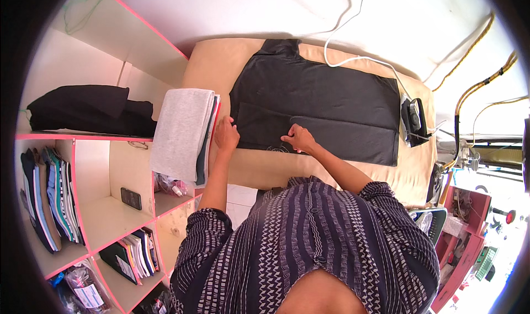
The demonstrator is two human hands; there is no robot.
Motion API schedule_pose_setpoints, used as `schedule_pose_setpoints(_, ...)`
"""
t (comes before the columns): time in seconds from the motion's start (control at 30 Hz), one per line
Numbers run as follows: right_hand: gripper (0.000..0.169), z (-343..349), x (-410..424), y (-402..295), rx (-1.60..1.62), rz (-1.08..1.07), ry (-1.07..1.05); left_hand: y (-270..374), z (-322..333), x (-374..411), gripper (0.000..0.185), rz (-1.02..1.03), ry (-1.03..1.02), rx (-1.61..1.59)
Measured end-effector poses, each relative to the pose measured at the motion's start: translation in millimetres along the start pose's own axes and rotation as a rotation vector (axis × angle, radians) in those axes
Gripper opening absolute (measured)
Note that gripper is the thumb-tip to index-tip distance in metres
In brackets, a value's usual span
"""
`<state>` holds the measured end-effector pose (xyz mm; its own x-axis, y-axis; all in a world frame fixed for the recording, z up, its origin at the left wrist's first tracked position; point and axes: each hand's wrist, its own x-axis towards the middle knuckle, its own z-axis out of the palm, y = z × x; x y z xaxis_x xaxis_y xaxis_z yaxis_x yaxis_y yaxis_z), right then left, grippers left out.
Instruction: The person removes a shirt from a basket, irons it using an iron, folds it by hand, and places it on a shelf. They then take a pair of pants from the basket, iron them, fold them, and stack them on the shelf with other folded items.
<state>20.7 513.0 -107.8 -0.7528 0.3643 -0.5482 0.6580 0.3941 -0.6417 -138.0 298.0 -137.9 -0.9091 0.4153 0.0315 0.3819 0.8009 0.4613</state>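
A black short-sleeved shirt (pixel 331 94) lies spread over a padded table with a beige cloth cover (pixel 256 167). Its near side is folded inward, and a small light print shows by the near edge. My left hand (pixel 227 135) is at the shirt's left edge, beside the folded stack; whether its fingers pinch the fabric is hard to see. My right hand (pixel 301 139) rests over the folded part with its fingers curled; its grip on the cloth cannot be made out. An electric iron (pixel 417 121) stands past the shirt's right end, its white cord running up the wall.
A stack of folded clothes (pixel 182 131), light grey on top, sits at the table's left end. Left of it, pink-edged shelves (pixel 114 138) hold black cloth (pixel 87 109), folded garments (pixel 51 198) and a phone (pixel 131 198). Cables hang at right, above a dark basket (pixel 439 227).
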Motion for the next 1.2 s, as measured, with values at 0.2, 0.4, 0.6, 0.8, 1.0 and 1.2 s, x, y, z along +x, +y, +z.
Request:
schedule_pose_setpoints(0.2, 0.02, -53.3, -15.2, 37.8, -0.125, -0.272, 0.487, 51.7, 42.0, -22.2, 0.05, 0.313, 0.057, 0.148)
schedule_pose_setpoints(0.4, 0.031, -249.9, -53.6, 128.4, -0.694, -0.189, 1.307, 64.8, 54.3, -7.3, 0.058, 0.176, -0.083, 0.308)
schedule_pose_setpoints(0.6, 0.042, -339.7, -48.9, 221.1, -0.72, 0.084, 1.203, 62.5, 53.6, 49.3, 0.039, 0.305, 0.157, 0.33)
schedule_pose_setpoints(0.8, 0.043, -356.3, -3.7, 192.6, -0.84, 0.095, 1.334, 49.9, 39.7, 138.2, 0.021, 0.331, 0.133, 0.057)
schedule_pose_setpoints(1.0, 0.063, -336.6, 72.9, 161.1, -1.179, -0.402, 0.793, 69.0, 42.0, 212.9, 0.028, 0.018, 0.019, 0.013)
schedule_pose_setpoints(1.2, 0.054, -340.1, 90.5, 146.0, -0.855, -0.262, 0.447, 35.8, 17.4, 235.4, 0.024, -0.279, -0.418, -0.534)
